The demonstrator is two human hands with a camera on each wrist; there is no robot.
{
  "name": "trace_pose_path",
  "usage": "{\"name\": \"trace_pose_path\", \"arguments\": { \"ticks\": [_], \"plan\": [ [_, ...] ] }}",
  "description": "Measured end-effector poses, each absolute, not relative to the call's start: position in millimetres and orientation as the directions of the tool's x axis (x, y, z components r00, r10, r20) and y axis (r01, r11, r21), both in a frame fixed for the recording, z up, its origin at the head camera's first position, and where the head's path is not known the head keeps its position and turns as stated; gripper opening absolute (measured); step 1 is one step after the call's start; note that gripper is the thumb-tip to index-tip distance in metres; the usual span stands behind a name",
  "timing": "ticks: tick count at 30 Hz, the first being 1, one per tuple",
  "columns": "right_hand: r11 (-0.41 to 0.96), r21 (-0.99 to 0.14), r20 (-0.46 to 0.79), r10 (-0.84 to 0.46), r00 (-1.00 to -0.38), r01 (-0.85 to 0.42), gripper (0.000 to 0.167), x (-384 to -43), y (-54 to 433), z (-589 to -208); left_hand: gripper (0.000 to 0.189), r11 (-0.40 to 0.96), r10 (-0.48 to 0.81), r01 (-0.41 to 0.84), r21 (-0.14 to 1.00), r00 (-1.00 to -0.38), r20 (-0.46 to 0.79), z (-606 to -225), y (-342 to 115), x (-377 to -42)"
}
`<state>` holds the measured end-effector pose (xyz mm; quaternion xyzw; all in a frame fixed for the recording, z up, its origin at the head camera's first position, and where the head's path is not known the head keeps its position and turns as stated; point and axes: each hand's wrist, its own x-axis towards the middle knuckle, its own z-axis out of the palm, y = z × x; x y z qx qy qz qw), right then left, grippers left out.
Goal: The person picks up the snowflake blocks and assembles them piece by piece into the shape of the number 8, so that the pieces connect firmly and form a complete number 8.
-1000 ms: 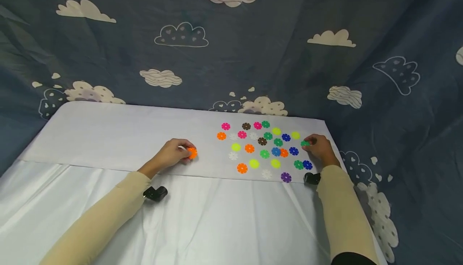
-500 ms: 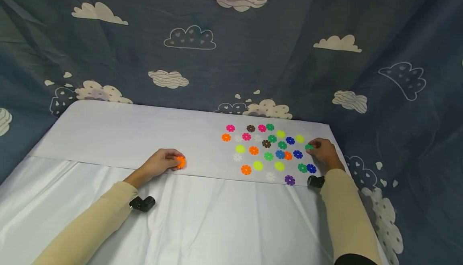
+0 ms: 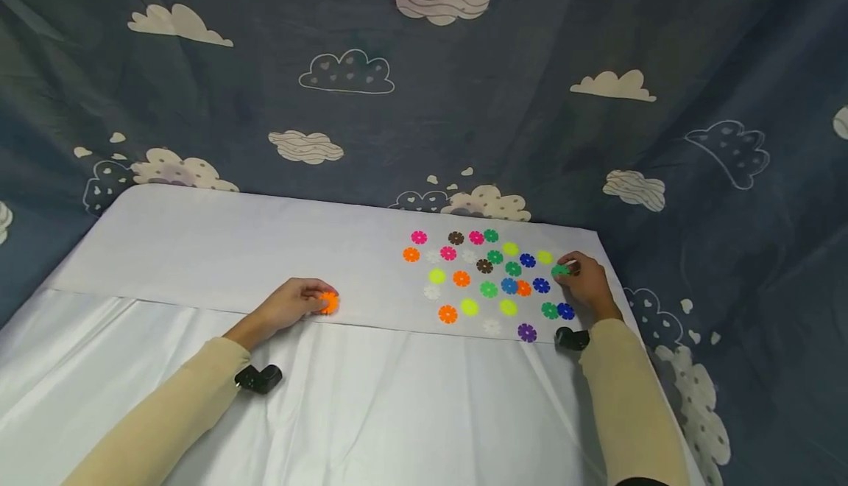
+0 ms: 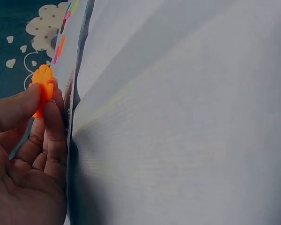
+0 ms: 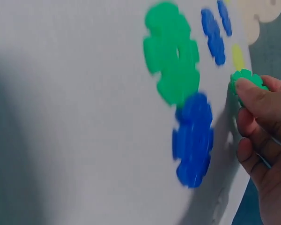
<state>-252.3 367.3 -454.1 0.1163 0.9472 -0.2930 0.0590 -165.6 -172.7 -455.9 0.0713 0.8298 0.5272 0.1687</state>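
Observation:
My left hand (image 3: 291, 303) pinches an orange flower-shaped disc (image 3: 329, 303) near the front fold of the white board-like surface, left of the spread of discs. In the left wrist view the orange disc (image 4: 43, 77) stands upright between thumb and fingers. At the right end, my right hand (image 3: 586, 280) pinches a green flower-shaped disc (image 3: 560, 270) between thumb and forefinger. The right wrist view shows that green disc (image 5: 246, 79) tilted at the fingertips. Beside this hand lie a green disc (image 3: 550, 311) and a dark blue disc (image 3: 565, 311), overlapping at their edges.
Several more notched discs lie flat on the white surface (image 3: 199, 250), among them a purple one (image 3: 526, 333) at the front and a pink one (image 3: 419, 238) at the back. A dark cloud-print curtain (image 3: 517, 125) hangs behind and to the right.
My left hand has drawn left and toward me with the orange disc. My right hand stays by the right edge, still pinching the green disc. The head view has shifted slightly.

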Motion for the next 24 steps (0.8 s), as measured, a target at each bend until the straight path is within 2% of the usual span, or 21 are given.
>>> {"name": "trace_pose_path", "arguments": {
  "ticks": [7, 13, 24],
  "plan": [
    [0.773, -0.626, -0.106, 0.05, -0.993, 0.106, 0.031, -255, 333, -446, 0.024, 0.427, 0.268, -0.053, 0.903, -0.946, -0.182, -452, -177, -162],
    [0.737, -0.676, -0.033, -0.051, -0.998, -0.015, 0.027, -243, 286, -439, 0.023, 0.407, 0.267, -0.038, 0.913, -0.951, -0.158, -455, -177, -163],
    [0.605, -0.77, 0.02, -0.294, -0.956, -0.202, 0.019, -230, 172, -429, 0.029, 0.348, 0.226, -0.094, 0.933, -0.957, -0.181, -459, -170, -167]
  ]
}}
